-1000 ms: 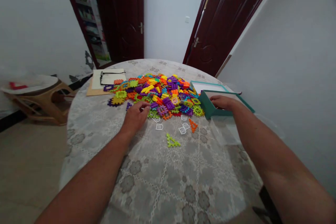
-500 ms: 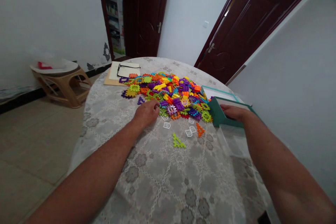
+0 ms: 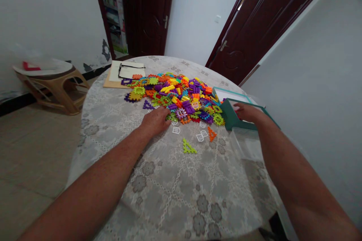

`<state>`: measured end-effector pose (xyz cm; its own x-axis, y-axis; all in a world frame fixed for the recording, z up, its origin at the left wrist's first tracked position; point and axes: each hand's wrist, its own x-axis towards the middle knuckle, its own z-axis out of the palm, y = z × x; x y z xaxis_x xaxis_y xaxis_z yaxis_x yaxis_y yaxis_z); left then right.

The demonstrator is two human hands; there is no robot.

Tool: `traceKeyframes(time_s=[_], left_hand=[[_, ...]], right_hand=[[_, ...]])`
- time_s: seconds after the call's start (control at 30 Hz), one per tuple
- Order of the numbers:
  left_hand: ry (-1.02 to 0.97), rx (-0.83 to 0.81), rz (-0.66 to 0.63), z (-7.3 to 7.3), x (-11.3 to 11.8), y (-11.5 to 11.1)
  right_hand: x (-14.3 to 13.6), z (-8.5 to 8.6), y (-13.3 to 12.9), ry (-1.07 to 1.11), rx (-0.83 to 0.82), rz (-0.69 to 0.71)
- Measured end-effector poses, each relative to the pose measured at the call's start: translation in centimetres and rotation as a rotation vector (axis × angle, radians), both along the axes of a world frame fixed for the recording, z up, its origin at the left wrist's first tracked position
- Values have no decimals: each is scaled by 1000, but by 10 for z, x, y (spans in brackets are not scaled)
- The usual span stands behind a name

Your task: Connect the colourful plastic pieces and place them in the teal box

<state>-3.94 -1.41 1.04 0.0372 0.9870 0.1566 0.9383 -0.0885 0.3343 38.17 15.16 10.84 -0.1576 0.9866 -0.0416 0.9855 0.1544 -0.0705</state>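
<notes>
A heap of colourful toothed plastic pieces (image 3: pixel 183 98) lies at the middle of the round table. At its near left edge rests my left hand (image 3: pixel 157 120), fingers curled together beside green pieces; what they hold, if anything, is hidden. My right hand (image 3: pixel 247 113) reaches into the green box (image 3: pixel 230 115) at the right, and something red shows by its fingertips. Whether that hand grips it is too small to tell. White window-shaped pieces (image 3: pixel 200 137), a green triangle (image 3: pixel 189 147) and an orange triangle (image 3: pixel 212 134) lie on the near side of the heap.
The tablecloth (image 3: pixel 166 192) is patterned grey and white. Glasses (image 3: pixel 120 71) lie on paper and a board at the back left. Below the green box is a clear plastic container (image 3: pixel 246 145). A stool (image 3: pixel 60 86) stands left of the table.
The whole view has shifted, with objects appearing further left and slightly higher. My right hand has lifted a little in the green box, and red now shows at its fingertips. My left hand stays beside the heap.
</notes>
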Motion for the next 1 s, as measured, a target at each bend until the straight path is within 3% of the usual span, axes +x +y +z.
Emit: traceKeyframes(time_s=[0.1, 0.2, 0.3, 0.37, 0.5, 0.6, 0.73, 0.87, 1.0], left_hand=[[10, -15, -15, -2, -1, 1], [7, -31, -29, -1, -1, 2], [11, -22, -64, 2, -1, 1], [20, -16, -94, 4, -1, -1], [-3, -2, -151, 6, -1, -1], [-75, 20, -190, 5, -2, 1], [-206, 27, -161, 5, -2, 3], [-293, 26, -141, 7, -2, 3], [-292, 55, -140, 3, -5, 6]], right_hand=[[-15, 12, -37, -112, 225, 20], [-44, 12, -95, 50, 256, 244], [-78, -6, -146, 150, 56, 451], [-95, -26, -164, 98, 67, 441], [-110, -62, -166, -83, 125, 161], [-107, -79, -156, -117, 36, 86], [-95, -90, -147, 14, 71, 110], [-86, -86, -150, 198, 65, 144], [-97, -66, -168, 483, -55, 411]])
